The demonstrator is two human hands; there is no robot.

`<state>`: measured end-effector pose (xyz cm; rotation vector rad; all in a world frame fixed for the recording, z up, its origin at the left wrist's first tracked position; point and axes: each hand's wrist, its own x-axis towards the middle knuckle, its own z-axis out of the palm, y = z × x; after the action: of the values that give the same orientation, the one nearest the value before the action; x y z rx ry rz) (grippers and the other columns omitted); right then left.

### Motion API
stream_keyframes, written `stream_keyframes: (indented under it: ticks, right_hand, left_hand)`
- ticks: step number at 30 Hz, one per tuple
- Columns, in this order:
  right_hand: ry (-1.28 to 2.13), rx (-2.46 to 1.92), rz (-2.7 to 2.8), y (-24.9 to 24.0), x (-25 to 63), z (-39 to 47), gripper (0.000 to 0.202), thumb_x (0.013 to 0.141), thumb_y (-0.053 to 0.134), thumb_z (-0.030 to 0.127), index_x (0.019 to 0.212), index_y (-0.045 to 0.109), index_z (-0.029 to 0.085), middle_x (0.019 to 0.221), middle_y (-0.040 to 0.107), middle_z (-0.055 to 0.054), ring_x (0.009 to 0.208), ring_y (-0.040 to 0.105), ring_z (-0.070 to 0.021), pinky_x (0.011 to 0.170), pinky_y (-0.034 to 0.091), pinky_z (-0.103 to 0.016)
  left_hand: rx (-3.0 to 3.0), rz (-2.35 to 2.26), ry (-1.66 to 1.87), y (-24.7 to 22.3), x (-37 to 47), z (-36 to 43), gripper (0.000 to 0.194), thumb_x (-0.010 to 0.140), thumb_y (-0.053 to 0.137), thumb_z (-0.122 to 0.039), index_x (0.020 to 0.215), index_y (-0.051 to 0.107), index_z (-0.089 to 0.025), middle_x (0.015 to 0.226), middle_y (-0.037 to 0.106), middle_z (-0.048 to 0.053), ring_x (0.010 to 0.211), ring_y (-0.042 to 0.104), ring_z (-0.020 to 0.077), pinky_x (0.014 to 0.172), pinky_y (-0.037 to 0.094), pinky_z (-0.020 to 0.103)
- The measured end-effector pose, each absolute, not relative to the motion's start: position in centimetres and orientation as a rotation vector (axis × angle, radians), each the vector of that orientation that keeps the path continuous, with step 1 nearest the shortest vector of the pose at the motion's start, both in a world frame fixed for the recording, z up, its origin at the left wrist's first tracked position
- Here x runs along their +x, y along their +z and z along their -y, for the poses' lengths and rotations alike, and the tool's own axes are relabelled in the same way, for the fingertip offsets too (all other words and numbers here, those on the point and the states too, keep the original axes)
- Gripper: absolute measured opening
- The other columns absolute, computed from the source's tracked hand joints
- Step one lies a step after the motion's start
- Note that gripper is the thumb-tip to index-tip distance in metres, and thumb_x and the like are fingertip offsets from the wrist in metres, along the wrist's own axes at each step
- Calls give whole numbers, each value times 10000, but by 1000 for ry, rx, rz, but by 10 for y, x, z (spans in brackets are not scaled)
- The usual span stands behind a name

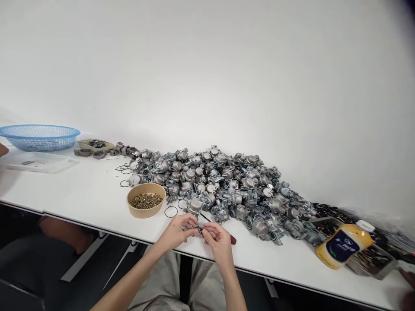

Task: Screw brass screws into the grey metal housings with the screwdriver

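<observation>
Both bare hands, left (181, 231) and right (217, 242), are pinching a small black looped part (200, 230) over the white tabletop's (97, 190) near edge, right by the big grey metal carburetor-like pile (220, 185).

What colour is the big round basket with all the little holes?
The basket is light blue; it shows in the head view, at the far left.
</observation>
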<state>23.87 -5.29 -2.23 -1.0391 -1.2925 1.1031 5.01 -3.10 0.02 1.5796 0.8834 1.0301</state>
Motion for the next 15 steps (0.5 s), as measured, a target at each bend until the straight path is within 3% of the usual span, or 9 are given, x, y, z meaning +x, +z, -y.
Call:
stream_keyframes:
  ticks: [10,15]
  right_hand:
    - [1115,-997,1298,-24,239,51,373,780,794,448,958,665,147,833,712,-94,742,700,-215,571,512,-250]
    - [1105,-1024,1292,-25,240,50,384,753,815,441,951,664,149,861,717,-99,765,695,-214,580,519,-250]
  left_hand:
    - [1564,-903,1003,-4,50,28,397,755,720,-347,1094,669,-146,993,727,104,800,673,211,455,498,192]
    - [1553,-891,996,-3,49,28,352,784,693,-366,1050,715,-136,900,754,94,778,698,215,483,489,198]
